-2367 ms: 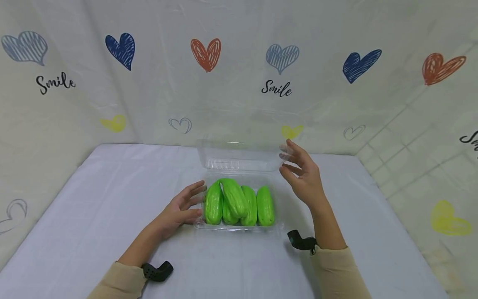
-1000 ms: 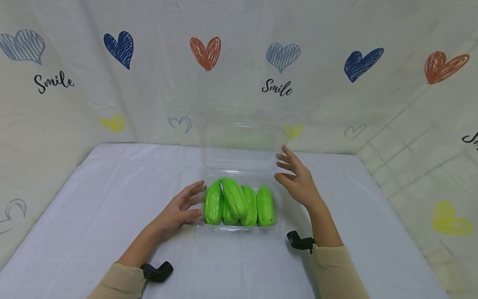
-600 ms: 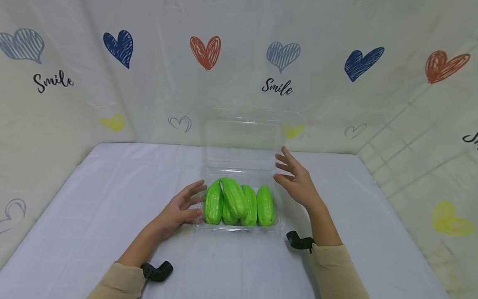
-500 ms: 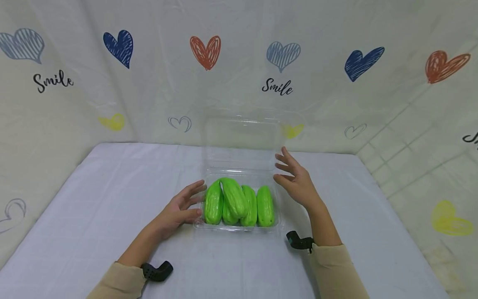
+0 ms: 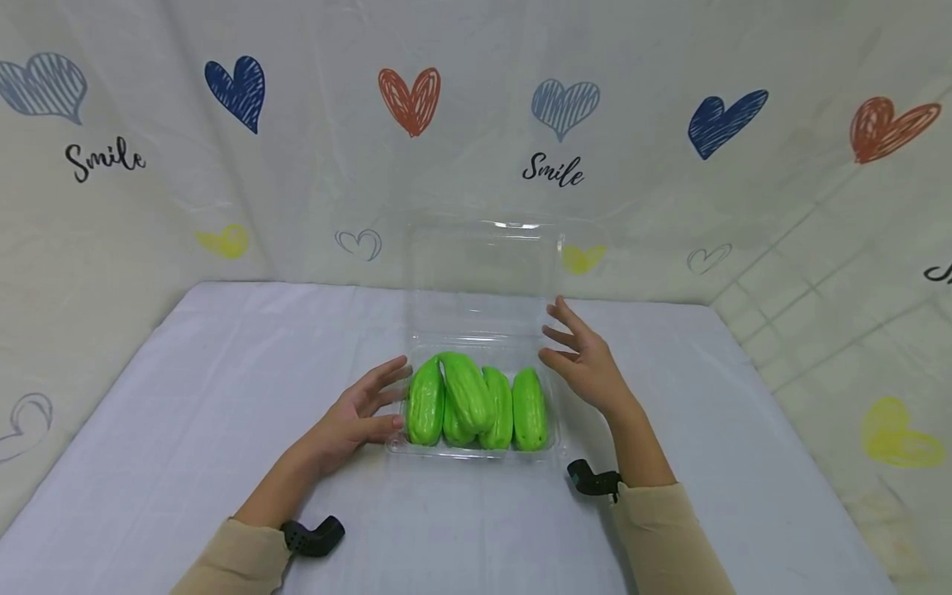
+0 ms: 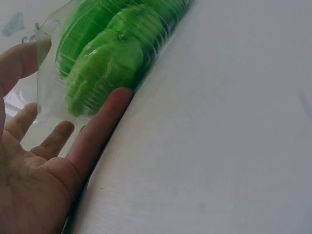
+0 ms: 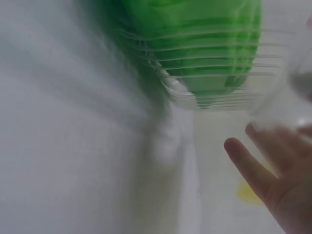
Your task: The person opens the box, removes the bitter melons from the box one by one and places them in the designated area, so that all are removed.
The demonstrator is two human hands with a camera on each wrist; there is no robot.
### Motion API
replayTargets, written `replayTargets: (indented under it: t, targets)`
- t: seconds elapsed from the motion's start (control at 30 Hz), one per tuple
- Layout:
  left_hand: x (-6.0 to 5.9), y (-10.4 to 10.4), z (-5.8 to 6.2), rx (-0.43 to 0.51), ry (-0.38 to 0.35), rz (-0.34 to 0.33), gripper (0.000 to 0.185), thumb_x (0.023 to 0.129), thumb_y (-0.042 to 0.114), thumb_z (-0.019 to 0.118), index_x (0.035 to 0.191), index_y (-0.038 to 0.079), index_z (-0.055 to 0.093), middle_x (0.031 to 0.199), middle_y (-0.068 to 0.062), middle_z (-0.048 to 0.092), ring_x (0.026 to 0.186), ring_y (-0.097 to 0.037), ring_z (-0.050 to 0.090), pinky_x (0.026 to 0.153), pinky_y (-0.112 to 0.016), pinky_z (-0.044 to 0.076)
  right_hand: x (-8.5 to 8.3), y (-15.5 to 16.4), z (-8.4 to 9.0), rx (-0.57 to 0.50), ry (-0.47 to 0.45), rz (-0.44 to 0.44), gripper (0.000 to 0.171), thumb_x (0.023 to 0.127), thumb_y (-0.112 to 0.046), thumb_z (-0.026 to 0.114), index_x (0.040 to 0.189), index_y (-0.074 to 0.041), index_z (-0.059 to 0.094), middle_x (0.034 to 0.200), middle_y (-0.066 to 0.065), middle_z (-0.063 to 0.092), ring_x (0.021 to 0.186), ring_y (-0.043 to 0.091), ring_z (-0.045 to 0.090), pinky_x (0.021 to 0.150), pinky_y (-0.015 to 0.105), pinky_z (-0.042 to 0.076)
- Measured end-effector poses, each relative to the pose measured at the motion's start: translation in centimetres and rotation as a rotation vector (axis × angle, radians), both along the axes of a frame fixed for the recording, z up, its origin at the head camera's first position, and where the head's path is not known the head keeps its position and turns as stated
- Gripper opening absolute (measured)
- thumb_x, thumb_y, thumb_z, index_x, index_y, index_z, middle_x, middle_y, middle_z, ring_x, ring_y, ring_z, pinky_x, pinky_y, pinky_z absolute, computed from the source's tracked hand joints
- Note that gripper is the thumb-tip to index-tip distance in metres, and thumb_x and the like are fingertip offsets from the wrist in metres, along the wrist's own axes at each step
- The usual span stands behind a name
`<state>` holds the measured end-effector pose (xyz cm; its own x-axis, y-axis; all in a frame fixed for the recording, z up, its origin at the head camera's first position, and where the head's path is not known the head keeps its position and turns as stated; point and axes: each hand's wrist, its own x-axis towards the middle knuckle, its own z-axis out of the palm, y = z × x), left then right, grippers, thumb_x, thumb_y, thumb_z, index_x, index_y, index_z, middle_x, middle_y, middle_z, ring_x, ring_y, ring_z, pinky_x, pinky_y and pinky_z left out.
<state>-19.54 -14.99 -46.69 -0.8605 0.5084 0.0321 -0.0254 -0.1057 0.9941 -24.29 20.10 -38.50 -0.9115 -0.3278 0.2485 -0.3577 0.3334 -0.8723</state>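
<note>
A clear plastic clamshell box [image 5: 476,454] stands on the table, its lid [image 5: 483,264] raised at the back. Several glossy green, ridged, cucumber-like vegetables [image 5: 529,409] lie side by side in it, one slanting across the others. My left hand [image 5: 357,417] rests against the box's left side, fingers extended and thumb near the front corner. In the left wrist view, fingers [image 6: 100,126] touch the ribbed wall. My right hand [image 5: 587,364] is at the rear right, fingers spread beside the lid's lower edge. The right wrist view has the fingertips [image 7: 234,146] just off the box's ribbed side.
A white cloth covers the table [image 5: 260,355]. Behind it hangs a pale backdrop [image 5: 476,49] printed with hearts and the word "Smile". A black wrist camera [image 5: 314,537] sits on the left wrist, another camera [image 5: 592,478] on the right.
The lid has swung from a lower tilt to standing taller behind the box. My right hand has come down and a little left from the lid. The left hand and vegetables have stayed put.
</note>
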Motion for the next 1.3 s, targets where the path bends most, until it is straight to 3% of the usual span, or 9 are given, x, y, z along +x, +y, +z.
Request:
replayTargets:
  t: [0.43,0.6,0.77,0.9,1.13,1.3]
  targets:
    - [-0.1,0.0,-0.2,0.003,0.027,-0.012,0.079,0.084,0.0,0.063,0.147,0.02,0.019,0.15,-0.006,0.019,0.134,-0.033,0.024,0.09,-0.04,0.045,-0.5,0.0,-1.1,0.041,-0.039,-0.003,0.073,0.087,-0.009,0.061,0.146,-0.013,0.018,0.151,0.005,0.018,0.124,0.036,0.042,0.093,0.047,0.04]
    - [-0.1,-0.1,-0.3,0.028,0.032,-0.022,0.081,0.083,0.001,0.063,0.147,0.018,0.017,0.151,-0.007,0.017,0.134,-0.034,0.023,0.087,-0.04,0.046,-1.5,0.5,-2.8,0.102,-0.043,-0.019,0.072,0.088,-0.02,0.062,0.146,-0.02,0.019,0.151,0.0,0.019,0.123,0.032,0.044,0.094,0.048,0.04]
    - [-0.1,0.0,-0.1,0.012,0.038,-0.013,0.08,0.083,0.001,0.063,0.147,0.021,0.019,0.151,-0.007,0.018,0.134,-0.033,0.024,0.088,-0.04,0.046,-1.8,0.8,-3.7,0.159,-0.115,-0.015,0.073,0.088,-0.034,0.061,0.146,-0.025,0.018,0.151,-0.003,0.02,0.125,0.023,0.044,0.097,0.046,0.038]
    - [0.0,0.0,0.0,0.004,0.035,-0.009,0.079,0.083,0.001,0.063,0.146,0.022,0.021,0.15,-0.007,0.018,0.134,-0.033,0.024,0.09,-0.04,0.045,-1.4,0.7,-3.4,0.195,-0.168,0.006,0.073,0.088,-0.039,0.058,0.146,-0.024,0.017,0.15,-0.003,0.02,0.127,0.021,0.041,0.098,0.045,0.037]
    - [0.0,-0.1,0.0,0.0,0.041,-0.002,0.079,0.083,0.004,0.064,0.146,0.02,0.021,0.15,-0.009,0.018,0.133,-0.034,0.025,0.089,-0.039,0.046,-0.2,0.0,-1.3,0.187,-0.201,0.023,0.072,0.09,-0.031,0.058,0.147,-0.015,0.018,0.15,0.009,0.021,0.127,0.031,0.039,0.097,0.051,0.036]
    - [0.1,-0.1,0.0,-0.004,0.036,0.002,0.078,0.083,0.004,0.064,0.146,0.019,0.021,0.15,-0.009,0.019,0.133,-0.035,0.025,0.088,-0.041,0.046,-0.5,0.5,-1.7,0.246,-0.21,-0.018,0.071,0.088,-0.041,0.058,0.146,-0.028,0.018,0.149,0.008,0.026,0.127,0.031,0.039,0.095,0.054,0.037]
